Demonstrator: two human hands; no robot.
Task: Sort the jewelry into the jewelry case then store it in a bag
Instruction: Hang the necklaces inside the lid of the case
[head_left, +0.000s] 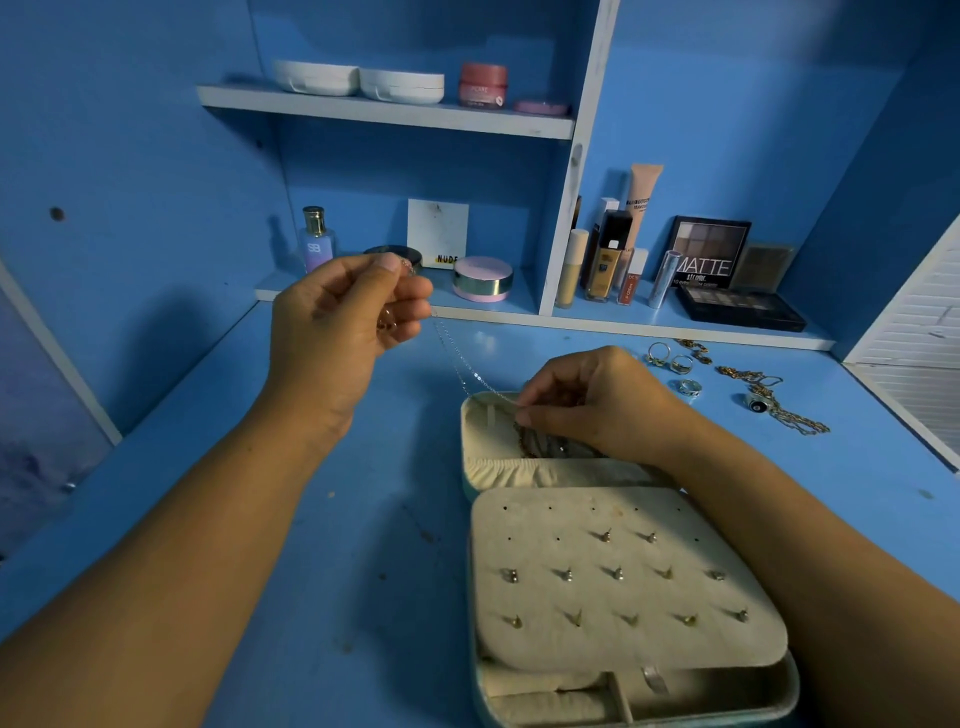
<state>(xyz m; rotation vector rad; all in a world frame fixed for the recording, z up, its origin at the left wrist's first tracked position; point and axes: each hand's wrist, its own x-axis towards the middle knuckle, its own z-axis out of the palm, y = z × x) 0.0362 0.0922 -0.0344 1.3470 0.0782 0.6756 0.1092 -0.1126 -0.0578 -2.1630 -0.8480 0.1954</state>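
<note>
An open cream jewelry case (519, 680) lies on the blue desk, its earring panel (613, 577) studded with several earrings. A thin silver chain necklace (462, 364) stretches between both hands. My left hand (343, 312) is raised above the desk and pinches one end of it. My right hand (597, 405) pinches the other end over the lid section (483, 441), where darker chains lie. Loose rings (670, 361) and gold chains (779, 405) lie on the desk to the right. No bag is in view.
Cosmetics line the low shelf: a perfume bottle (317, 241), a round compact (483, 278), foundation bottles (605, 260) and eyeshadow palettes (737, 306). White containers and a pink jar (482, 85) stand on the upper shelf. A white slatted panel (914, 332) is at right.
</note>
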